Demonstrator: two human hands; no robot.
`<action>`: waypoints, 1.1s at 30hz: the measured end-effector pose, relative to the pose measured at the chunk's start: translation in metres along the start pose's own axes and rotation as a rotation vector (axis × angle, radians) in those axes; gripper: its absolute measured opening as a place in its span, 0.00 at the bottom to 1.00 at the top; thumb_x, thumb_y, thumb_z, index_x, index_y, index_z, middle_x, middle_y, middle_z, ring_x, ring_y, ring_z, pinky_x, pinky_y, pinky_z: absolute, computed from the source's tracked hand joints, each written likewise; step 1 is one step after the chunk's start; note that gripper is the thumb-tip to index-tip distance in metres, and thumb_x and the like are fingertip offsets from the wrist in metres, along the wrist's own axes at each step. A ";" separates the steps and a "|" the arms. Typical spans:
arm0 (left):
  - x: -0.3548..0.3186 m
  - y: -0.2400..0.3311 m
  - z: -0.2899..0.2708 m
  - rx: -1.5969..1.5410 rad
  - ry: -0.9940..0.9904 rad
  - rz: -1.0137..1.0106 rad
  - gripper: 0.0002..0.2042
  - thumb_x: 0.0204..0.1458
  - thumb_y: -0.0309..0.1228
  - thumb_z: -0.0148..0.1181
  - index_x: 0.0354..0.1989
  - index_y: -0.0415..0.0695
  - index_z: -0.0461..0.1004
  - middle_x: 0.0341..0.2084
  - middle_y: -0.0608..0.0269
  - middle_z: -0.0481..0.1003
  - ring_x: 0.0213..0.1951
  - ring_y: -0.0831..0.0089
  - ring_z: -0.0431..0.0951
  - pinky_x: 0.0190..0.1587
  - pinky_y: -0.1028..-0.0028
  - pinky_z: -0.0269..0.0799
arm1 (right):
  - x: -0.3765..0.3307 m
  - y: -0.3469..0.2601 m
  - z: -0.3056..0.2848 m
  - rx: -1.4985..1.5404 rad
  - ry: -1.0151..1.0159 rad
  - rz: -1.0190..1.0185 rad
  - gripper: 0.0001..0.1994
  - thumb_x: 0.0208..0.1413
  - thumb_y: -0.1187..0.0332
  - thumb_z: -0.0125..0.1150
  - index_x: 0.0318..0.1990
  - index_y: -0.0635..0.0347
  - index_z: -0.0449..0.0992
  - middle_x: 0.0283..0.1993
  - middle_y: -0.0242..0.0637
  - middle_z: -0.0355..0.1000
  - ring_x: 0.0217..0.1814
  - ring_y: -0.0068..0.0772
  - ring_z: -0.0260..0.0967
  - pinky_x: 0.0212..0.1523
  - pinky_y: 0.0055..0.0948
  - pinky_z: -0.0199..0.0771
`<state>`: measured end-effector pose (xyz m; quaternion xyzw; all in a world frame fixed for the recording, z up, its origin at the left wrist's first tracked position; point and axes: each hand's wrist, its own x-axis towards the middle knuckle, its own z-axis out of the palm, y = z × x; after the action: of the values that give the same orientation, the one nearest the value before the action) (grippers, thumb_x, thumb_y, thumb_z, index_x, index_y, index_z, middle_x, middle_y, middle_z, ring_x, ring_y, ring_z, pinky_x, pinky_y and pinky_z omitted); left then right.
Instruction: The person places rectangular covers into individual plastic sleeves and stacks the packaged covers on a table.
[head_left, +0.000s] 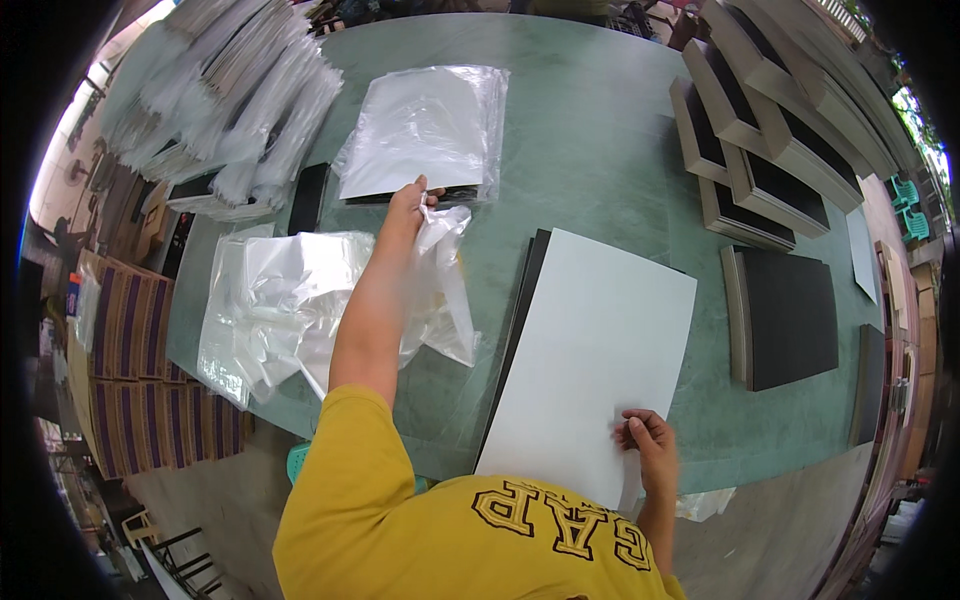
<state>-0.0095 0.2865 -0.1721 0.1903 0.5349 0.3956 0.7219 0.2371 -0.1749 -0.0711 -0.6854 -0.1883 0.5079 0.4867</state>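
My left hand [412, 200] reaches out across the table, its fingers closed on the edge of a clear plastic bag [447, 270] that hangs crumpled beside my forearm. Just beyond it lies a stack of bagged white sheets [425, 130], dark at its near edge. A large white sheet [595, 350] rests on black boards [520, 300] in front of me. Over the lower right part of that sheet hovers my right hand [652, 445], fingers loosely curled and apart, with nothing visible in them. Loose clear plastic bags [290, 290] are spread left of my left forearm.
Tall piles of bagged sheets [220, 100] fill the table's far left. Black-topped thick blocks [760, 130] are stacked at far right, with a dark block [790, 315] nearer. The green table [590, 130] carries everything. Brown cartons [135, 400] stand left of it.
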 end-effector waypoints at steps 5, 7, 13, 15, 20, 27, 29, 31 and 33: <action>0.016 0.001 -0.018 0.063 0.001 -0.106 0.13 0.54 0.36 0.44 0.36 0.37 0.61 0.20 0.48 0.71 0.12 0.70 0.64 0.13 0.70 0.62 | 0.003 0.000 0.005 -0.049 -0.007 -0.034 0.10 0.51 0.68 0.49 0.36 0.66 0.69 0.26 0.34 0.69 0.25 0.21 0.65 0.26 0.20 0.65; 0.019 -0.006 -0.037 -0.142 -0.005 0.015 0.14 0.54 0.37 0.44 0.34 0.35 0.64 0.19 0.50 0.71 0.13 0.69 0.65 0.16 0.70 0.64 | 0.004 -0.001 0.009 -0.074 -0.036 -0.064 0.10 0.51 0.68 0.49 0.37 0.67 0.69 0.25 0.34 0.69 0.25 0.21 0.65 0.26 0.20 0.65; -0.063 -0.012 0.025 0.080 0.000 0.551 0.17 0.42 0.33 0.56 0.39 0.39 0.65 0.22 0.58 0.69 0.21 0.72 0.69 0.24 0.67 0.67 | 0.003 -0.015 0.009 -0.195 -0.053 -0.124 0.15 0.50 0.62 0.53 0.37 0.67 0.69 0.25 0.35 0.69 0.25 0.24 0.65 0.27 0.22 0.65; -0.144 -0.029 0.083 0.354 0.207 0.771 0.14 0.44 0.32 0.54 0.39 0.43 0.64 0.22 0.64 0.65 0.24 0.73 0.66 0.27 0.73 0.64 | 0.000 -0.029 0.023 -0.174 -0.113 -0.169 0.16 0.49 0.62 0.54 0.38 0.68 0.68 0.27 0.37 0.69 0.28 0.25 0.65 0.29 0.22 0.66; -0.312 -0.105 0.128 0.191 -0.380 0.993 0.18 0.49 0.35 0.51 0.46 0.41 0.57 0.28 0.62 0.61 0.34 0.75 0.63 0.42 0.75 0.59 | 0.025 -0.049 0.086 -0.121 -0.607 -0.546 0.20 0.49 0.61 0.54 0.44 0.68 0.65 0.39 0.40 0.67 0.42 0.31 0.65 0.40 0.29 0.66; -0.346 -0.078 0.106 0.624 -0.499 0.935 0.11 0.51 0.35 0.46 0.28 0.38 0.66 0.32 0.52 0.68 0.37 0.59 0.67 0.39 0.67 0.61 | 0.028 -0.056 0.060 0.441 -0.289 -0.299 0.25 0.44 0.77 0.53 0.52 0.65 0.56 0.48 0.39 0.62 0.48 0.34 0.62 0.48 0.33 0.64; -0.340 -0.111 0.127 0.738 -0.713 0.721 0.13 0.51 0.37 0.45 0.33 0.38 0.67 0.36 0.47 0.69 0.39 0.53 0.67 0.40 0.63 0.61 | 0.034 -0.041 0.046 0.612 -0.260 -0.211 0.25 0.43 0.77 0.54 0.52 0.66 0.56 0.47 0.40 0.63 0.47 0.35 0.63 0.47 0.33 0.65; -0.300 -0.168 0.131 0.969 -0.710 0.876 0.16 0.50 0.40 0.46 0.39 0.39 0.66 0.41 0.47 0.67 0.45 0.52 0.65 0.45 0.61 0.59 | 0.024 -0.031 0.035 0.451 -0.143 -0.135 0.24 0.43 0.77 0.54 0.51 0.66 0.57 0.46 0.41 0.64 0.45 0.36 0.65 0.45 0.33 0.67; -0.275 -0.215 0.123 1.252 -0.568 0.946 0.25 0.48 0.43 0.47 0.50 0.39 0.60 0.50 0.46 0.60 0.54 0.53 0.56 0.57 0.59 0.47 | 0.013 -0.004 0.011 0.328 -0.014 -0.145 0.22 0.42 0.77 0.55 0.48 0.67 0.60 0.43 0.42 0.66 0.42 0.37 0.67 0.41 0.32 0.69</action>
<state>0.1517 -0.0407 -0.1072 0.8535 0.3171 0.2237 0.3479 0.2333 -0.1580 -0.0739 -0.5778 -0.1553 0.5000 0.6261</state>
